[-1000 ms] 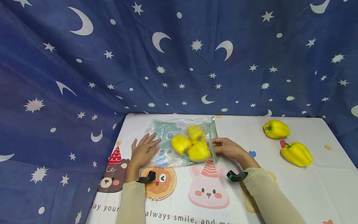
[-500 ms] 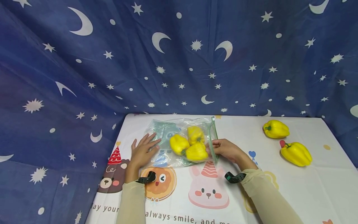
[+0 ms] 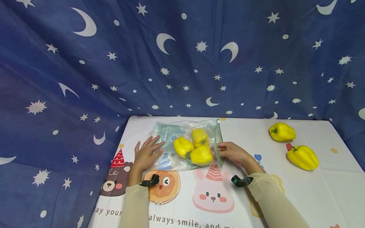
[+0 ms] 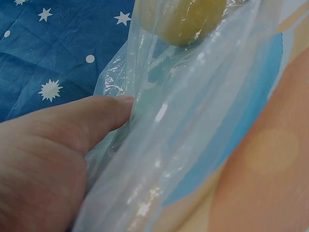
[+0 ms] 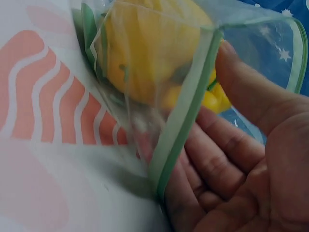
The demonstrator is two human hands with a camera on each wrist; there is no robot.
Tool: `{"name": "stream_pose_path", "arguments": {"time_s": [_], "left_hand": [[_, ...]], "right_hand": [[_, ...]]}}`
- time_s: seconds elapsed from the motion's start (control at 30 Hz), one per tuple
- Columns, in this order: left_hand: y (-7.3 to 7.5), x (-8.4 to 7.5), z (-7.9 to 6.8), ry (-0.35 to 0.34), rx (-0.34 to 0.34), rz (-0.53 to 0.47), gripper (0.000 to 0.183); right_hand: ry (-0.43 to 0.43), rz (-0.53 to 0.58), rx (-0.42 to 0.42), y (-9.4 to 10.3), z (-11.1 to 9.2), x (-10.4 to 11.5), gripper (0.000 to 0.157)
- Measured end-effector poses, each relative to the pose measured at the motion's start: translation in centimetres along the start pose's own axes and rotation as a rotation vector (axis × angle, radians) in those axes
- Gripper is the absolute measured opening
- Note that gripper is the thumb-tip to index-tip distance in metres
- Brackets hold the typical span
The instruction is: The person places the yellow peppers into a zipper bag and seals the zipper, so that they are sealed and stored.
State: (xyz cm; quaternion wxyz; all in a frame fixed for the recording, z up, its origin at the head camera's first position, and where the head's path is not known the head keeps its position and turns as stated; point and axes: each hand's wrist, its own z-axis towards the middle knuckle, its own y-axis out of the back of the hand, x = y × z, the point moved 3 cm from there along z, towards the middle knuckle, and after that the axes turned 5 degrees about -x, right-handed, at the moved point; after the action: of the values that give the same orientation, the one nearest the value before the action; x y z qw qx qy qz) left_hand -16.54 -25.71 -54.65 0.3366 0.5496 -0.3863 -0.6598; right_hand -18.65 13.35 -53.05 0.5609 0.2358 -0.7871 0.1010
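Right grip (image 3: pixel 233 153) apparently inside bag (image 3: pixel 183 129), printed tablecloth (image 3: pixel 336 186), starry backdrop (image 3: pixel 179 60)

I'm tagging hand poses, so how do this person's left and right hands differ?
The left hand lies palm down, fingers spread on the clear bag; the right hand reaches its fingers inside the green-edged mouth. The left hand is farther from the yellow peppers in the bag than the right hand. Both are bare.

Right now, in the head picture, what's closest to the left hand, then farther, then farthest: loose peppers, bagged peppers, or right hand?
1. Bagged peppers, right of the left hand, inside the bag.
2. Right hand, at the bag's opening.
3. Loose peppers, out at the far right.
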Motion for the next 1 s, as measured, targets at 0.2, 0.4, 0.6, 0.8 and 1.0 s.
{"name": "stream_pose_path", "arguments": {"time_s": [0.2, 0.4, 0.6, 0.8, 1.0], "left_hand": [[0.0, -0.1, 0.1, -0.005, -0.003, -0.004, 0.042], [0.1, -0.1, 0.1, -0.003, -0.002, -0.012, 0.043], [0.2, 0.0, 0.0, -0.004, -0.008, -0.005, 0.042], [0.3, 0.0, -0.1, -0.006, -0.013, -0.009, 0.042], [0.0, 0.0, 0.0, -0.004, -0.007, -0.003, 0.042]], "right_hand": [[0.017, 0.050, 0.019, 0.7, -0.3, -0.6, 0.047], [0.049, 0.051, 0.027, 2.0, -1.3, -0.7, 0.050], [0.040, 0.051, 0.002, 3.3, -2.3, -0.7, 0.048], [0.027, 0.024, -0.037, 5.1, -3.7, -0.7, 0.053], [0.030, -0.101, -0.130, 7.7, -6.0, 0.2, 0.056]]}}
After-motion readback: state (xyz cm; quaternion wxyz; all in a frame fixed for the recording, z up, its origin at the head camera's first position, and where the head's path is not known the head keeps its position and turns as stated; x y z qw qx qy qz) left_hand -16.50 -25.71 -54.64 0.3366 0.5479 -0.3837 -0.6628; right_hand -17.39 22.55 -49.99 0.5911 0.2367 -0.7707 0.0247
